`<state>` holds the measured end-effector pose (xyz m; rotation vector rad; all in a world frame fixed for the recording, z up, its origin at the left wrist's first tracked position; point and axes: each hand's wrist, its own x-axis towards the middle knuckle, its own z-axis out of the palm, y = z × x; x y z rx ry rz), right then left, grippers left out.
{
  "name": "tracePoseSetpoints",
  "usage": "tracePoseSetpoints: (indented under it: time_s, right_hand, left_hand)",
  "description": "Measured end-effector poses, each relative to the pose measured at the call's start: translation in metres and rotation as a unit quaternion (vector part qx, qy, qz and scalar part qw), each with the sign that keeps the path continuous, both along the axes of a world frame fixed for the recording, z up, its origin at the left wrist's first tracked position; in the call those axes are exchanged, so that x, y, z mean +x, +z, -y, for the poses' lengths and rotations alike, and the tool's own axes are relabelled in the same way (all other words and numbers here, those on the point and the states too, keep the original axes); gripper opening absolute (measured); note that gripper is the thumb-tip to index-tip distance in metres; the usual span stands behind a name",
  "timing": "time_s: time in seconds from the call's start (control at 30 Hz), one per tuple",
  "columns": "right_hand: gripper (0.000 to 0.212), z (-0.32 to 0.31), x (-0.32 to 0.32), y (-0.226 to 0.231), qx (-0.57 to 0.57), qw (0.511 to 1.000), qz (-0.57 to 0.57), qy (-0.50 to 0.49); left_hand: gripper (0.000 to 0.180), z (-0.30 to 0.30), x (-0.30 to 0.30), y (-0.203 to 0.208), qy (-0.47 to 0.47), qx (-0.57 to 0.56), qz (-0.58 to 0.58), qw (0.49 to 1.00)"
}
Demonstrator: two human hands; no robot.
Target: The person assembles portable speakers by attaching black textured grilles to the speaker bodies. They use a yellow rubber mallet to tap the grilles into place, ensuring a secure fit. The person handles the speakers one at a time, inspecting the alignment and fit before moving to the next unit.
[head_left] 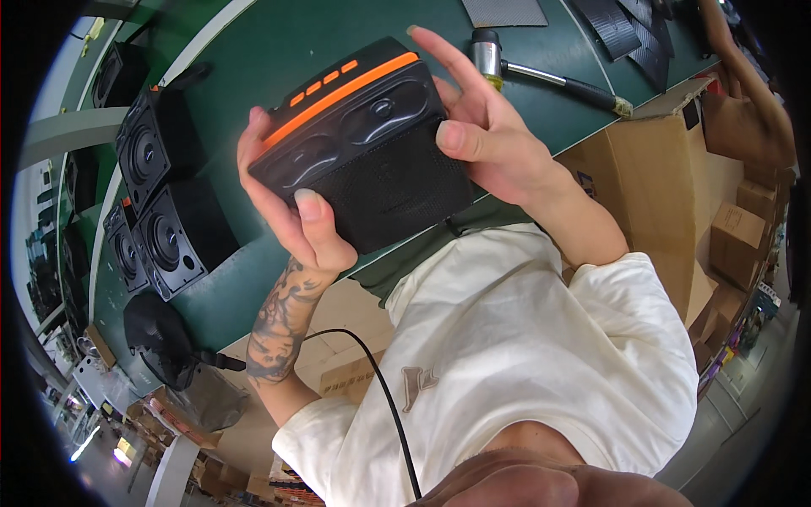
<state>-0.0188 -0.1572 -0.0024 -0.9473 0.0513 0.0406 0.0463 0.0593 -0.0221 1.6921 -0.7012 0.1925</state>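
Note:
A black portable speaker [384, 182] with a mesh front, a glossy upper panel and orange trim is raised over the green table. My left hand [296, 203] grips its left end, thumb on the front and fingers around the edge. On the opposite end, my right hand [494, 135] holds it with the thumb pressed to the front, and the index finger sticks up past the top corner. Orange buttons [323, 82] run along the upper side. The speaker's back is hidden from me.
A mallet [549, 74] lies on the green table [262, 51] beyond my right hand. Several black speaker boxes [173, 232] stand at left. Dark mesh panels [608, 29] lie at far right, near another person's arm [743, 84]. A large cardboard box [638, 169] stands right of me.

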Motion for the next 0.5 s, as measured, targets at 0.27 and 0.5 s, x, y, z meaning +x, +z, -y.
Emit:
tracePoseSetpoints:
  time_s: [0.27,0.5]
  right_hand:
    - [0.083,-0.007,0.009,0.007,-0.003,1.000,0.005,0.007]
    - [0.083,-0.013,0.007,-0.001,-0.009,0.999,0.039,-0.014]
  left_hand:
    - [0.077,0.001,-0.001,0.006,0.020,0.030,0.038,0.999]
    - [0.086,0.000,-0.004,0.003,0.025,0.006,0.013,1.000]
